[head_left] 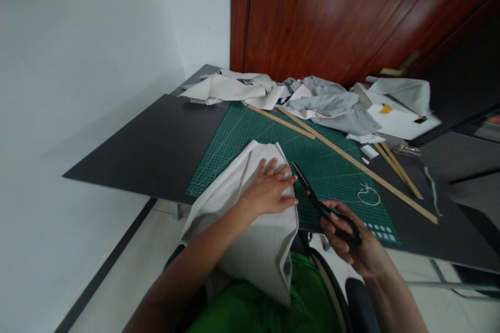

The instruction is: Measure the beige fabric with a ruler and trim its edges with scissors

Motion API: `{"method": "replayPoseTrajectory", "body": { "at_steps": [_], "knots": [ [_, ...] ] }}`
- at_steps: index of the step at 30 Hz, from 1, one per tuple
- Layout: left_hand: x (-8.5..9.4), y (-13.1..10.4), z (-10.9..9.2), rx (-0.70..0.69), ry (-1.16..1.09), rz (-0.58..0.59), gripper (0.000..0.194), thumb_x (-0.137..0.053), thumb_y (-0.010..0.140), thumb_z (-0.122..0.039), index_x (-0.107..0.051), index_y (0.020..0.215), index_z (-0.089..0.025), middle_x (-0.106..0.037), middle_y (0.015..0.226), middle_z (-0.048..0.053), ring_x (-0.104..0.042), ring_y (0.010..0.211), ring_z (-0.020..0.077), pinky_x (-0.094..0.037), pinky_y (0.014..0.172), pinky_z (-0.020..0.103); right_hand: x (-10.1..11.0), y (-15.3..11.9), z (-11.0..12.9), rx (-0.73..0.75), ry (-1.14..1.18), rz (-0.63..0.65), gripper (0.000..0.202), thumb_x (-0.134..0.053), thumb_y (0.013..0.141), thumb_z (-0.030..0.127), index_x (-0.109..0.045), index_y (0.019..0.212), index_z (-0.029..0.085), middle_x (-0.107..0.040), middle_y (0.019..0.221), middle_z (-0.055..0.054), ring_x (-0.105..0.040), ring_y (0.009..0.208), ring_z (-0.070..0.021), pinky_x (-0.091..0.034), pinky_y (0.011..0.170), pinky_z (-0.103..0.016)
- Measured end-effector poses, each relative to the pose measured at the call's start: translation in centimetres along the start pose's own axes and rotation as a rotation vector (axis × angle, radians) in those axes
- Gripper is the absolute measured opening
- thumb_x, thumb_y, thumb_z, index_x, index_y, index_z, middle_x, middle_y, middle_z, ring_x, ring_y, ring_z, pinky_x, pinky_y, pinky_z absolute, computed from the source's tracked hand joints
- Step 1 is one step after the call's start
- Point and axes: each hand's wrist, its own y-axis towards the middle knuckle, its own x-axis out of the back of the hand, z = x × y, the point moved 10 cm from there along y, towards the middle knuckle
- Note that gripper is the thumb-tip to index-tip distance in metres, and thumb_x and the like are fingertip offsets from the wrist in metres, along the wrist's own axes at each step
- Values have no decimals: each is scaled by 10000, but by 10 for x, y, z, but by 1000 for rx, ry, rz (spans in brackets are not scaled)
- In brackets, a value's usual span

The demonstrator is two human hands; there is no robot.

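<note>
A piece of pale grey-beige fabric [250, 239] lies partly on the green cutting mat [336, 166] and hangs over the table's front edge onto my lap. My left hand [271, 187] rests flat on the fabric near its right edge, fingers spread. Just right of the fabric, my right hand [344, 234] grips a pair of black-handled scissors [307, 187] by the handles. The blades look closed, and their tips point up and left beside the fabric's edge, seemingly apart from it.
Crumpled fabric pieces [332, 99] lie along the table's back. A long wooden ruler [363, 166] and a shorter one [281, 121] cross the mat. At the back right stands a white box [406, 117]. A loop of white cord [369, 196] lies on the mat's right side.
</note>
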Motion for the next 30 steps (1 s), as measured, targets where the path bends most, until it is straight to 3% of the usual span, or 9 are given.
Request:
{"method": "replayPoseTrajectory", "body": {
  "at_steps": [7,17,22,26,30],
  "knots": [
    [1,0,-1,-12,-24,8,657,-586,987,-670,-564,1534,-306,-477,1662,65,-280,1588,470,-134,1286,722,-7,27,13,-47,-33,42,476,-944,747,464,-630,1029,243,-544,665,92,-350,389,-25,-300,272,-98],
    [1,1,-4,-30,-65,9,708,-599,992,-631,-497,1570,-234,-486,1658,75,-271,1590,464,-91,1298,704,10,36,15,-59,36,38,438,-941,758,434,-674,1042,234,-548,668,77,-358,406,-26,-284,271,-76],
    [1,0,-6,-36,-89,15,810,-605,1009,-588,-375,1600,-84,-532,1598,176,-290,1604,387,-106,1338,580,13,33,16,7,72,41,422,-959,739,427,-711,1025,239,-563,662,68,-360,399,-26,-316,259,-84],
    [1,2,-3,-21,-100,-1,757,-581,1027,-579,-384,1564,-84,-546,1577,200,-321,1596,376,-124,1337,552,13,23,13,61,105,39,378,-946,753,416,-741,1022,248,-572,673,58,-360,403,-22,-346,264,-88],
    [-2,4,1,6,-121,-3,676,-574,1054,-469,-360,1550,-63,-530,1579,221,-351,1584,363,-150,1334,531,15,7,-2,82,135,44,363,-934,764,434,-753,1034,271,-574,670,57,-341,396,-15,-336,257,-85]
  ]
}}
